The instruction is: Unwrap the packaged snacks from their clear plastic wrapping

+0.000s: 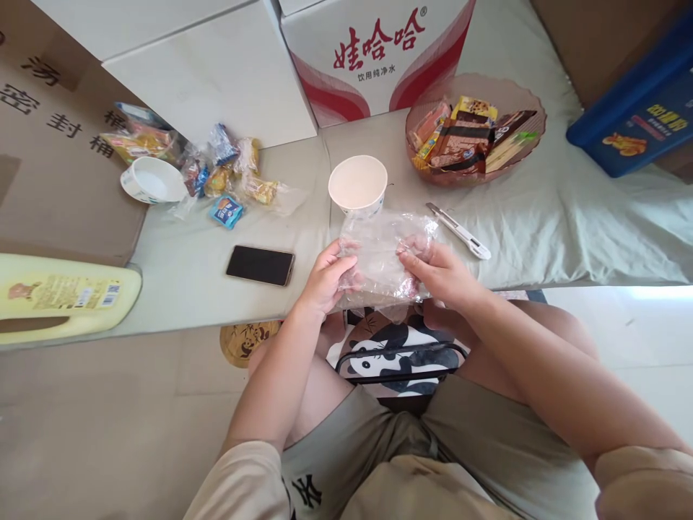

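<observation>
A crinkled clear plastic bag point(376, 249) is stretched between my two hands at the front edge of the cloth-covered surface. My left hand point(326, 278) pinches its left side, thumb on top. On the right side, my right hand point(436, 271) grips it the same way. Just beyond the bag stands a white paper bowl point(358, 184), its inside showing pale and bare. A white utility knife point(459, 231) lies to the right of my right hand. The black phone point(260, 266) rests flat to the left of my left hand.
A pink translucent fruit bowl point(517, 90) of packaged snacks sits at the back right. Several wrapped snacks point(219, 179) lie left, beside another paper bowl point(153, 180). Cartons point(373, 65) line the back; a yellow jug point(65, 296) and a blue container point(639, 101) flank the surface.
</observation>
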A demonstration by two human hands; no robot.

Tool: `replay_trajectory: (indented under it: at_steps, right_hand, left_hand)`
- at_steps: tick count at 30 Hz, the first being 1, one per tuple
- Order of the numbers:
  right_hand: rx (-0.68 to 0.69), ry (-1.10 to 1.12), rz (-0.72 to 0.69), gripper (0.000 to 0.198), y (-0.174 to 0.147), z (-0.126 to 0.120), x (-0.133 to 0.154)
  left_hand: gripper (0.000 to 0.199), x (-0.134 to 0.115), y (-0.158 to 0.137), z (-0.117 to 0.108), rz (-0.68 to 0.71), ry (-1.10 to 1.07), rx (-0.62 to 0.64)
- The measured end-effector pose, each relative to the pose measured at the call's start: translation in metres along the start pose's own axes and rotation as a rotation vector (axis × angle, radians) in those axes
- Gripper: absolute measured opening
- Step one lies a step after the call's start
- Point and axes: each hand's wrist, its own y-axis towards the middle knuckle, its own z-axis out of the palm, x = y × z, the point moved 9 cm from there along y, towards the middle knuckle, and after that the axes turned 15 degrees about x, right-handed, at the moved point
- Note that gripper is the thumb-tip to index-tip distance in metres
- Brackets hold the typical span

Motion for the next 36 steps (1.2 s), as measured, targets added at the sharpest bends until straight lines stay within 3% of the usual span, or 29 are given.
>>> replay_trajectory:
  at_steps: [3,6,8,11,15,18,21,23,25,28,30,31,32,34,36]
  right_hand:
    - [-0.012,0.128,-0.135,0.044,-0.007,-0.003,0.016]
    - [0.058,0.192,-0.203,0.039,-0.010,0.000,0.028]
    - [0.079,0.145,-0.197,0.049,-0.009,-0.001,0.028]
    - [-0.043,-0.025,-0.145,0.050,-0.006,-0.014,0.019]
    - [-0.203,-0.114,-0.071,0.033,-0.001,-0.029,0.003]
    - [-0.309,-0.045,-0.139,0.046,-0.004,-0.040,0.004]
    - [-0.456,-0.182,-0.212,0.025,-0.015,-0.050,0.017]
    - [-0.485,-0.356,-0.276,0.017,-0.021,-0.046,0.032]
    - [-0.374,-0.475,-0.353,0.018,-0.021,-0.030,0.042]
    - [-0.010,-0.380,-0.347,0.026,-0.009,0.006,0.035]
    - [0.158,-0.247,-0.265,0.034,-0.002,0.026,0.023]
    - [0.174,-0.203,-0.228,0.036,-0.001,0.030,0.018]
    - [0.128,-0.186,-0.203,0.036,0.000,0.030,0.015]
    - [-0.088,-0.228,-0.215,0.033,-0.004,0.018,0.016]
    - [-0.267,-0.326,-0.277,0.034,-0.012,0.010,0.023]
  left_hand:
    - [0.033,-0.004,-0.001,0.000,0.036,-0.069,0.035]
    - [0.015,-0.005,-0.001,-0.006,0.060,-0.195,0.041]
    - [0.025,-0.005,0.001,-0.009,0.059,-0.205,0.049]
    - [0.036,-0.009,0.003,-0.009,0.087,-0.074,0.061]
    - [0.021,-0.009,0.005,-0.010,0.106,0.164,0.014]
    - [0.032,-0.016,0.007,-0.018,0.215,0.290,-0.069]
    - [0.027,-0.028,0.001,-0.032,0.382,0.406,-0.213]
    - [0.022,-0.028,0.001,-0.032,0.404,0.435,-0.205]
    - [0.032,-0.022,0.005,-0.020,0.373,0.400,-0.072]
    - [0.057,-0.013,0.006,0.011,0.310,0.321,0.153]
    - [0.052,-0.011,0.002,0.023,0.268,0.309,0.178]
    - [0.045,-0.011,0.000,0.025,0.255,0.308,0.149]
    - [0.039,-0.011,-0.003,0.024,0.251,0.301,0.104]
    - [0.030,-0.010,-0.009,0.019,0.248,0.245,0.041]
    - [0.025,-0.006,-0.011,0.018,0.218,0.175,0.070]
